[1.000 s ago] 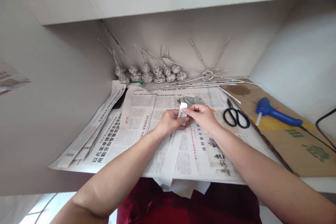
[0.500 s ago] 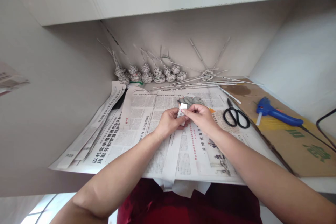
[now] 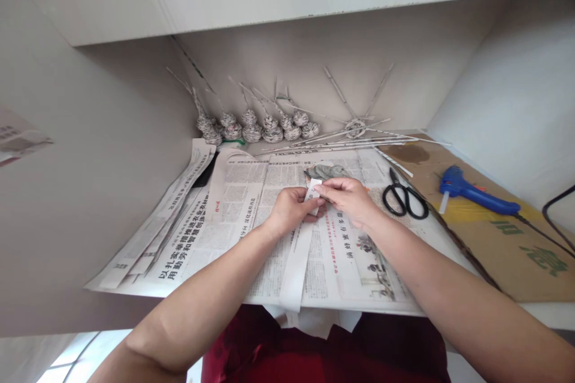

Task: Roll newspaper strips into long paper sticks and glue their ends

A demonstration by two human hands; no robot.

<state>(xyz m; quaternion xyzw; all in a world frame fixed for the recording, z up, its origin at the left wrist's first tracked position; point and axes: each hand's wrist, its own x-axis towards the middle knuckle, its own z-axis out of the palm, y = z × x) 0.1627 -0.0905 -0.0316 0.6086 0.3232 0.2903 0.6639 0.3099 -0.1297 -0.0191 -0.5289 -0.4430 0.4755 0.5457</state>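
A long strip of newspaper [image 3: 294, 278] runs from the table's front edge up to my two hands. My left hand [image 3: 291, 209] pinches it between thumb and fingers near its upper end. At that end, my right hand [image 3: 344, 196] has thumb and fingertips closed on the strip's right edge. The tip of the strip looks folded over; the exact fold is partly covered by my fingers. Under both hands lies a spread newspaper sheet [image 3: 233, 191].
Black-handled scissors [image 3: 404, 198] lie right of my hands. A blue glue gun [image 3: 478, 192] rests on cardboard [image 3: 503, 272]. Several woven paper gourds [image 3: 272, 130] and rolled paper sticks [image 3: 332, 146] line the back. Cut newspaper strips [image 3: 157, 227] are stacked left. A white board hangs low overhead.
My right hand has shifted slightly to the right along the strip's upper end. The left hand keeps its place, and the strip's lower part has moved a little.
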